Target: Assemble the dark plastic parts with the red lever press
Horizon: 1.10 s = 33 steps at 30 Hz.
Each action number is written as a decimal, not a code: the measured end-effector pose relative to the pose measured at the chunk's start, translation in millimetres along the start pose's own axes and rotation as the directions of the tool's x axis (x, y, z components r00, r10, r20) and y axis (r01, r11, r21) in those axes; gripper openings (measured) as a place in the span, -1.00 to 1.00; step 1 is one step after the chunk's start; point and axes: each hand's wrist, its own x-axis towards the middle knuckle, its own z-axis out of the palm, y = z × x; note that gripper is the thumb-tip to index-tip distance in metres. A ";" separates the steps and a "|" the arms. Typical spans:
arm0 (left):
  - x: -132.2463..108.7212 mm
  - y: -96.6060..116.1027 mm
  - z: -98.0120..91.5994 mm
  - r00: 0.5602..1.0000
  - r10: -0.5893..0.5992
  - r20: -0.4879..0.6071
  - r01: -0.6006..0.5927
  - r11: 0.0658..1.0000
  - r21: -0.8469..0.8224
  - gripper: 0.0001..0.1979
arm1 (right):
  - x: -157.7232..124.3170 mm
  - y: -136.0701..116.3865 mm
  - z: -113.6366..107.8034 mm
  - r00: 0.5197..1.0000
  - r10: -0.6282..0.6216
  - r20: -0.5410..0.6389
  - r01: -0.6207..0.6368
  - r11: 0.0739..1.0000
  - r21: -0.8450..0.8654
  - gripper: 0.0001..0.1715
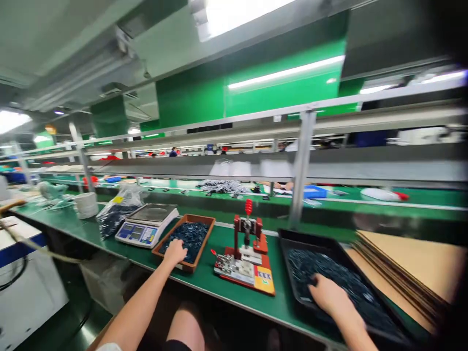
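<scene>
My left hand (174,252) rests on a heap of small dark wire-like parts (190,239) in a shallow brown wooden tray (183,243). My right hand (326,294) is pressed into a similar dark heap (329,273) inside a large black tray (314,248). Between the two trays stands a red bench press fixture (247,253) with a red handle knob, mounted on a metal base. Neither hand touches it. The fingers of both hands are partly hidden, so any part held in them cannot be made out.
A digital weighing scale (146,225) and a clear bag of dark parts (119,213) stand left of the brown tray on the green workbench (204,273). Stacked cardboard sheets (402,273) lie to the right. A metal post (302,165) rises behind the trays, with another bench and distant people beyond.
</scene>
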 end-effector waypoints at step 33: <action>37.2 -19.9 -3.0 0.988 -0.112 0.104 0.086 0.970 0.229 -0.57 | -28.9 -18.3 -9.6 0.988 0.097 -0.116 -0.085 0.991 0.103 -0.70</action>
